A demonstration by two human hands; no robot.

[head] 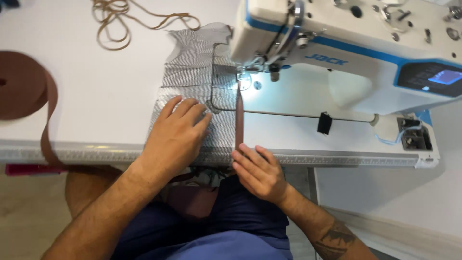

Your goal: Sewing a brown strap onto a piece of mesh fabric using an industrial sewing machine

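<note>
Far left on the white worktop (96, 96): a roll of brown tape (19, 86), its loose end dropping over the front edge. Further back, a tangle of tan cord (115, 21). Next, a grey mesh fabric panel (185, 77), flat on the worktop and reaching under the presser foot (242, 77). On its near part, the left hand (175, 137), palm down, grip spread flat with fingers slightly apart, pressing the mesh, clamped on nothing. Just right of that hand, a narrow brown strip (238, 120) along the mesh's right edge, running from the presser foot toward the worktop's front edge. At the strip's near end, the right hand (257, 171), fingers together on the strip at the ruler-marked edge; whether pinching or only pressing, cannot tell. Further right, a white and blue sewing machine (356, 43) with a dark screen, lamp lit over the needle area.
</note>
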